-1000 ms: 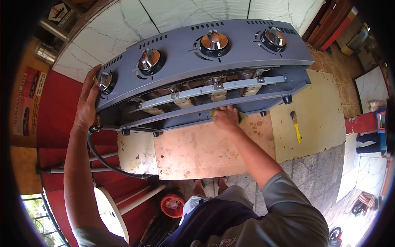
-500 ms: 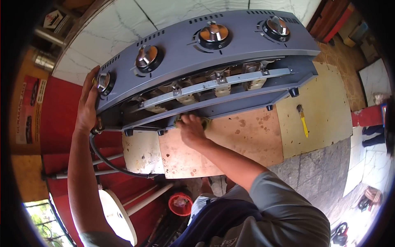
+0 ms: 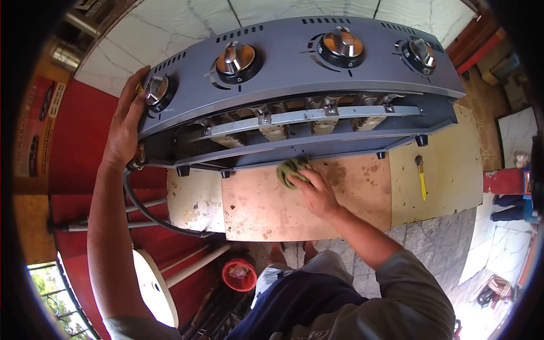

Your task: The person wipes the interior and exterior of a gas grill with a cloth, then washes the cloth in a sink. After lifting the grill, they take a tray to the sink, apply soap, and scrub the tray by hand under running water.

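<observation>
A grey gas stove (image 3: 283, 73) with several chrome knobs along its front is tilted up, so its open underside, burner tubes and black feet show. My left hand (image 3: 126, 127) is closed around the stove's left end, beside the leftmost knob (image 3: 157, 92). My right hand (image 3: 318, 194) holds a crumpled green cloth (image 3: 292, 171) against the table board (image 3: 272, 209), just below the stove's lower edge. Dark spots and smudges mark the board near the cloth.
A yellow-handled paintbrush (image 3: 421, 178) lies on the table's right part. From the stove's left end a black hose (image 3: 144, 209) curves down. A red bucket (image 3: 238, 275) stands on the floor. Marbled tiles (image 3: 272, 11) line the wall behind.
My right hand and the cloth have moved right, out from beneath the stove's lower edge onto the board. My left hand keeps its hold on the stove, and the view has shifted slightly.
</observation>
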Demonstrator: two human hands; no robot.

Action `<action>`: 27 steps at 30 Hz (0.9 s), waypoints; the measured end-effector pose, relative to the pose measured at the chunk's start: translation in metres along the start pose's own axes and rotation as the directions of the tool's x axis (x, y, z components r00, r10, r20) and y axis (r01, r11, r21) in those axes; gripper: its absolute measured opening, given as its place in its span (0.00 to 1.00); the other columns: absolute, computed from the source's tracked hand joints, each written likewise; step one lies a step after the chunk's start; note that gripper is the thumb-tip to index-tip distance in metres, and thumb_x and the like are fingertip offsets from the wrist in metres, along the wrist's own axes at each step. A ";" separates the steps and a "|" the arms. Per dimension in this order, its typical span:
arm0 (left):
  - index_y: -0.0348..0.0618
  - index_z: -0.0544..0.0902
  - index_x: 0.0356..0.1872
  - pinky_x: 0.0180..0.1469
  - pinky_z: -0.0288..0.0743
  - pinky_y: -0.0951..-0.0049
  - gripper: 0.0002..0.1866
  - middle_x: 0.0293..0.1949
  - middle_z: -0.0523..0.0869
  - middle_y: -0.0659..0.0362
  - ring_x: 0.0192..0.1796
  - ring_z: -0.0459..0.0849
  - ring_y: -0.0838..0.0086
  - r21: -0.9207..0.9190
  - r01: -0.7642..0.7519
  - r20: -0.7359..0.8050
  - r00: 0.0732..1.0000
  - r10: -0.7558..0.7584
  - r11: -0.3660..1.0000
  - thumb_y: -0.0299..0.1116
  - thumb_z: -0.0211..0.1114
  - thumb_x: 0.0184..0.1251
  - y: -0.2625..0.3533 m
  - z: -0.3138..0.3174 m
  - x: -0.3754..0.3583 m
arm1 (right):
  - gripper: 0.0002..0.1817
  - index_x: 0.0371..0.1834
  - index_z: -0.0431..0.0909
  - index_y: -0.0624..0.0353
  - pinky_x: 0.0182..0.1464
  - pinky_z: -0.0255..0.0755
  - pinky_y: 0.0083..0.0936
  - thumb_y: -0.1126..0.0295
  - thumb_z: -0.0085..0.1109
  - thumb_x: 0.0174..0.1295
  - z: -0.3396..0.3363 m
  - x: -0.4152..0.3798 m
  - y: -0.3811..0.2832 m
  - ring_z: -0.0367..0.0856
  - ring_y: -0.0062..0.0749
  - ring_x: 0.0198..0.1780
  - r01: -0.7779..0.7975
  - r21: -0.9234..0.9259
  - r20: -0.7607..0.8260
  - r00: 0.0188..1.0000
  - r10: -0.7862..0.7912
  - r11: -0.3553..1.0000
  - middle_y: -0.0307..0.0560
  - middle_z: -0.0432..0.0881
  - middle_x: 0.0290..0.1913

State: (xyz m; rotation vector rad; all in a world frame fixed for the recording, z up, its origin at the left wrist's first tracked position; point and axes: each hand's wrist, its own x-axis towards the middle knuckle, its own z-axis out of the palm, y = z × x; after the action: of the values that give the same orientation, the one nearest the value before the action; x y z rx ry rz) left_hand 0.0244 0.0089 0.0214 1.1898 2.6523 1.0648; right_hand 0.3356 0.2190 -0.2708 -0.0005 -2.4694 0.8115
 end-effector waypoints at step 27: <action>0.50 0.68 0.73 0.72 0.59 0.65 0.30 0.68 0.74 0.49 0.70 0.71 0.58 -0.042 0.024 -0.007 1.000 -0.024 0.999 0.51 0.51 0.74 0.002 0.003 -0.001 | 0.18 0.57 0.82 0.50 0.57 0.67 0.44 0.67 0.55 0.63 0.048 0.088 0.021 0.73 0.44 0.59 -0.325 -0.266 0.265 0.881 0.393 0.908 0.46 0.78 0.57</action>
State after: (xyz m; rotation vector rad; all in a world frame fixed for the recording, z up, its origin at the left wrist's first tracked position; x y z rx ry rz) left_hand 0.0273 0.0103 0.0203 1.1461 2.6293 1.1176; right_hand 0.2336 0.2238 -0.2718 -0.4602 -2.9003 0.7321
